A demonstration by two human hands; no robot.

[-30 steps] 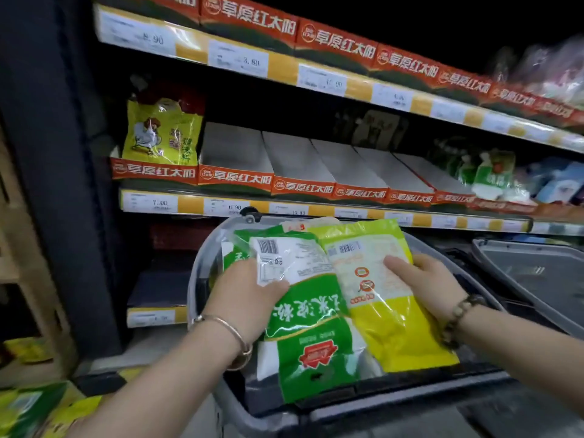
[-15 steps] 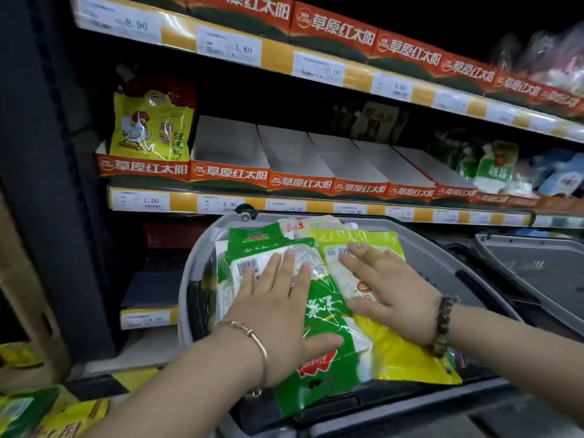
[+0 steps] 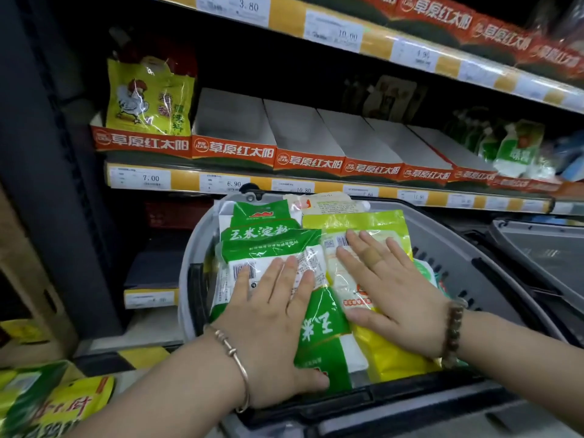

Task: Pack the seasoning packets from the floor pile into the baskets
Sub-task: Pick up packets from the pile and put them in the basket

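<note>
Both hands lie spread flat in the grey basket (image 3: 467, 263), the left hand (image 3: 271, 330) pressing the green packet (image 3: 319, 330), the right hand (image 3: 392, 295) the yellow packet (image 3: 388, 355).

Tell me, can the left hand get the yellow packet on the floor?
Probably yes. The left hand lies flat on the green packet in the basket, holding nothing, and the yellow packet lies uncovered on the floor just left of that arm.
</note>
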